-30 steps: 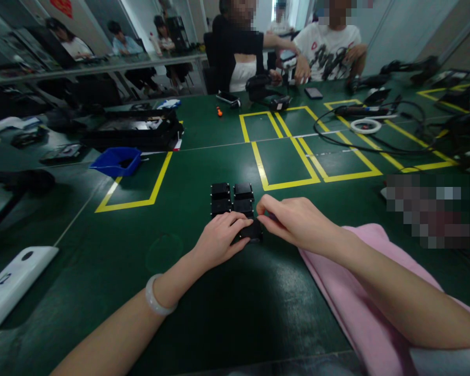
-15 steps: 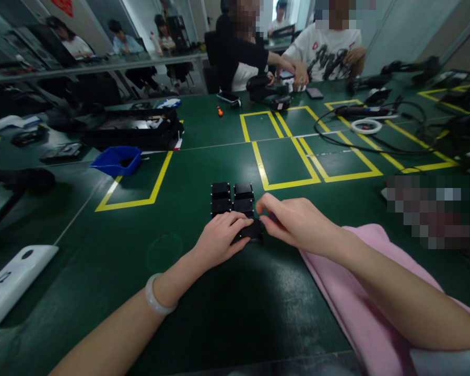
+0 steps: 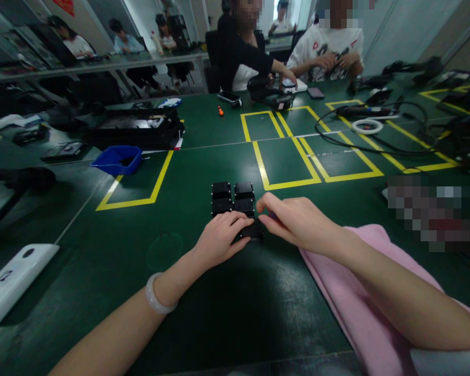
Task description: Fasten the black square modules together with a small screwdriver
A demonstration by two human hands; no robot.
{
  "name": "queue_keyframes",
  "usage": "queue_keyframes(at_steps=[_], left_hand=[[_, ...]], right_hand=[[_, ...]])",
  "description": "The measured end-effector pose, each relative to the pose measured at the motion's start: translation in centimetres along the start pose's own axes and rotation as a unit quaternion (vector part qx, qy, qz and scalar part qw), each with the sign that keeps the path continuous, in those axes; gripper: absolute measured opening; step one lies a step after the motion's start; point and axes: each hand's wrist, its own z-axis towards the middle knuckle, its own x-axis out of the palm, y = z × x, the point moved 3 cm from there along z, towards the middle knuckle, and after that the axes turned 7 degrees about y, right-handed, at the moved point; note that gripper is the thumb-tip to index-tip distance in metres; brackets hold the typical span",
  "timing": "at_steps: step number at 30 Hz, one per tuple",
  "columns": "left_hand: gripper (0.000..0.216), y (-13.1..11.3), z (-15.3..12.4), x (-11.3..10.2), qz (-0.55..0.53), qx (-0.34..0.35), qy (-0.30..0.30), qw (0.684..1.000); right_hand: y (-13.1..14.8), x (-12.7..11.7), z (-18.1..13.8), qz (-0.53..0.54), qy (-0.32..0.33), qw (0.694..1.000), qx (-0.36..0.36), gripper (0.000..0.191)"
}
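Note:
Several small black block-shaped parts (image 3: 243,191), with shiny metal points at their ends, lie in two columns on the green table. My left hand (image 3: 221,232) rests over the near end of this group. Its thumb and fingers hold the nearest right-hand black block (image 3: 254,230) from the left, and the hand covers part of the near left area. At that block's right end is my right hand (image 3: 293,219), fingers curled and thumb near the forefinger. Whatever sits between those fingertips is too dark and small to make out.
A pink cloth (image 3: 370,250) lies under my right forearm. On the left are a blue bin (image 3: 119,159), a white device (image 3: 19,282) and a black tray (image 3: 137,128). Black cables (image 3: 376,149) loop at the right. Co-workers (image 3: 250,47) are across the table.
Both my hands and the black blocks stay almost where they were. Across the table, the co-worker in white has drawn their hands back toward their chest.

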Motion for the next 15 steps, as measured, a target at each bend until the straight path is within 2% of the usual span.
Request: queue_keyframes(at_steps=[3, 7, 11, 15], left_hand=[[0.032, 0.03, -0.05, -0.01, -0.004, -0.002, -0.001, 1.000], [0.032, 0.01, -0.04, -0.04, -0.011, 0.001, 0.001, 1.000], [0.031, -0.03, -0.01, -0.07, -0.010, -0.002, -0.001, 1.000], [0.031, -0.03, -0.02, -0.06, -0.008, 0.000, -0.002, 1.000]], right_hand=[[-0.15, 0.07, -0.02, -0.012, 0.001, 1.000, 0.002, 0.023], [-0.17, 0.08, -0.01, -0.002, -0.007, 1.000, 0.003, 0.015], [-0.04, -0.05, 0.00, 0.001, -0.004, 1.000, 0.004, 0.015], [-0.11, -0.03, 0.02, -0.021, 0.006, 1.000, 0.009, 0.024]])
